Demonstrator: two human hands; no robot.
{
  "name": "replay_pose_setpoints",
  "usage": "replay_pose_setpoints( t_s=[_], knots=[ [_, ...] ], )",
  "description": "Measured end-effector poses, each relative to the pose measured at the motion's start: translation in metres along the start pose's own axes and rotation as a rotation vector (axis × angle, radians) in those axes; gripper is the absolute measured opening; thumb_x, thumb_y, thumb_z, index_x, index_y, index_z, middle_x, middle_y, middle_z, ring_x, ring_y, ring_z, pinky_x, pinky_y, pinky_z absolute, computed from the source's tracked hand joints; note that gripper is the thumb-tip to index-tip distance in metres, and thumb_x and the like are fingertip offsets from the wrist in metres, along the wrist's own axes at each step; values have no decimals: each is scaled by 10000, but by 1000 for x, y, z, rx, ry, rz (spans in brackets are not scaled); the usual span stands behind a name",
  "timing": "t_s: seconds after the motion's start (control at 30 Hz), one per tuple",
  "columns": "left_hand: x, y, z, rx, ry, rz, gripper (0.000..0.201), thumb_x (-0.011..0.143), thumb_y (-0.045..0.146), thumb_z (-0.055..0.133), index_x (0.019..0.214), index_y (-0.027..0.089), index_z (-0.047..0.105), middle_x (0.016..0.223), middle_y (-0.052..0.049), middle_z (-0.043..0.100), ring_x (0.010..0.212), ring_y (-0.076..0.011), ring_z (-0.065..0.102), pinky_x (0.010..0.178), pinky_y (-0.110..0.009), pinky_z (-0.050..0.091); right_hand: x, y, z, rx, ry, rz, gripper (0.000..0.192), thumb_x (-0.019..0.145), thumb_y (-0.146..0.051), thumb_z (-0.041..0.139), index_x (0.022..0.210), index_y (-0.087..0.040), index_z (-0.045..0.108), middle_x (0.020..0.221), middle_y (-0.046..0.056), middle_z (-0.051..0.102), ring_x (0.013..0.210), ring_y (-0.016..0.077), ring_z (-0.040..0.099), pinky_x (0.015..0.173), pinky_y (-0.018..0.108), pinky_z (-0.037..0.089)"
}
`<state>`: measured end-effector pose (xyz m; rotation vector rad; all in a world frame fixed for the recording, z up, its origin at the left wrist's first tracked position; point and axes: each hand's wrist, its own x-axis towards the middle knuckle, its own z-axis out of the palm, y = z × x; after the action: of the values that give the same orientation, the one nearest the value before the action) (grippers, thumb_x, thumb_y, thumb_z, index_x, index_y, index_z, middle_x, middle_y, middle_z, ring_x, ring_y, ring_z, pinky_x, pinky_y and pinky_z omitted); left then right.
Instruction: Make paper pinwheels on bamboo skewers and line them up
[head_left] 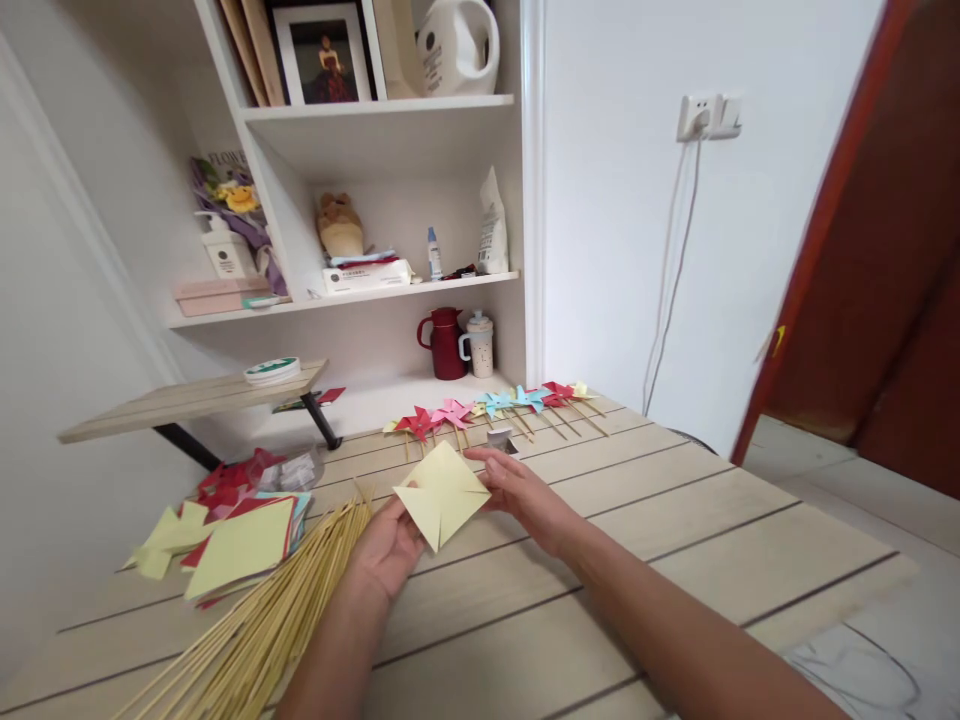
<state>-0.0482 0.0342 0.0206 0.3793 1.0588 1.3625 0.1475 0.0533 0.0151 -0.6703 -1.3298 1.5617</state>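
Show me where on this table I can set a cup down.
The table is barest between the right forearm, the pinwheels and its right edge; a smaller patch lies between that and the left forearm. Crowded: the left, with loose sticks and paper sheets, and the back, with pinwheels.

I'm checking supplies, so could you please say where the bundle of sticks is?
In the head view, the bundle of sticks lies on the table at lower left, between the paper stack and the left forearm.

The paper sheet (442, 490) is plain pale yellow, pinwheels (495, 403) along the tabletop's far edge mix red, pink, light blue and pale yellow, and dark lines stripe the beige tabletop (712, 505).
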Motion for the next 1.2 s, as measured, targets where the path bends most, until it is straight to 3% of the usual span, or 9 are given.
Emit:
replay_pose_setpoints(
  t_s=[0.13, 0.3, 0.43, 0.6, 0.73, 0.9, 1.1, 1.2],
  knots=[
    [3, -8, 0, 28, -31, 7, 131, 848, 140, 633, 970, 166, 675, 872, -72, 763, 719, -180, 710, 688, -288, 563, 1, 6, 2, -39, 64, 28, 584, 644, -421, 837, 1154, -230, 625, 862, 33, 731, 834, 221, 653, 749, 339, 475],
    [4, -17, -9, 55, -120, 79, 205, 914, 310, 588, 1019, 169, 693, 1040, -116, 746, 859, -195, 705, 757, -302, 558, 8, 16, 3, -44, 176, -16, 346, 634, -443, 815, 765, -161, 661, 731, 33, 692, 679, 172, 600, 654, 303, 450],
    [5, -21, -11, 105, -197, 146, 486, 941, 532, 455, 1055, 128, 699, 1139, -178, 711, 974, -226, 682, 784, -318, 544, 10, 14, 0, -72, 203, -85, 348, 661, -470, 789, 782, -164, 676, 756, 37, 692, 690, 177, 603, 660, 312, 463],
    [-4, -26, -6, 180, -273, 281, 584, 816, 616, 605, 1124, 129, 703, 1138, -187, 716, 990, -257, 677, 832, -337, 510, 9, 11, 1, -153, 212, -103, 343, 692, -501, 761, 755, -175, 673, 696, 23, 662, 653, 176, 580, 626, 311, 461],
    [-12, -31, -3, 201, -322, 346, 700, 772, 722, 550, 1083, 121, 726, 1106, -195, 725, 951, -257, 679, 833, -343, 496, 10, 13, 0, -194, 250, -136, 333, 698, -503, 755, 736, -184, 665, 674, 22, 649, 628, 177, 561, 599, 311, 450],
    [-16, -34, -1, 365, -308, 389, 462, 711, 493, 780, 994, 129, 761, 915, -113, 757, 779, -181, 639, 774, -280, 472, 10, 14, -3, -230, 231, -168, 321, 723, -486, 739, 792, -176, 688, 710, 21, 655, 654, 180, 563, 615, 308, 440],
    [-12, -39, -3, 418, -250, 404, 324, 725, 414, 774, 877, 129, 774, 746, -52, 711, 667, -138, 569, 723, -257, 454, 8, 13, -3, -168, 251, -206, 366, 749, -456, 738, 1009, -204, 679, 914, 42, 718, 805, 216, 623, 724, 330, 465],
    [-10, -42, -4, 426, -234, 393, 300, 720, 413, 775, 795, 123, 764, 683, -40, 677, 650, -136, 560, 719, -257, 451, 6, 11, 0, -116, 252, -181, 454, 740, -444, 752, 1122, -229, 631, 908, 37, 730, 804, 224, 641, 731, 345, 479]
  ],
)
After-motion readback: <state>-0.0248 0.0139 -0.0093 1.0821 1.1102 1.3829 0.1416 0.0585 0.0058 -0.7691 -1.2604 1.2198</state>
